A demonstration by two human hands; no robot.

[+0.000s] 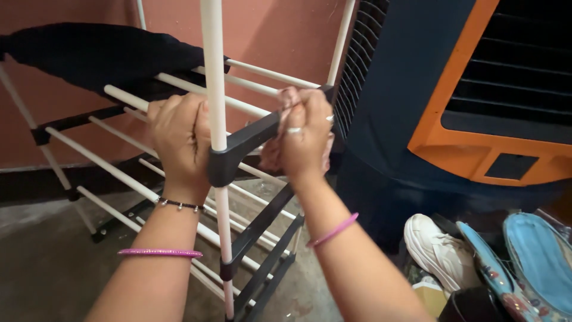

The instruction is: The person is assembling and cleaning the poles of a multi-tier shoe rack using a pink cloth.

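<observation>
Hands both clamped tight mid-frame: left hand (179, 140) grips white upright rack pole (213, 71), right hand (304, 134) squeezes black plastic side bar (250, 140), cooler crowding right.

The rack (238, 143) has white rods and black side bars. On its top shelf lies a black cloth (101, 53). Right of the rack stands a dark blue cooler (417, 89) with orange trim. Below the cooler are a white shoe (438, 250) and light blue sandals (536, 262) with a small colourful print.

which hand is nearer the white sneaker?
Right. Right hand grips the rack's black side bar, up-left of the white sneaker; left hand is farther left, past the white pole.
</observation>
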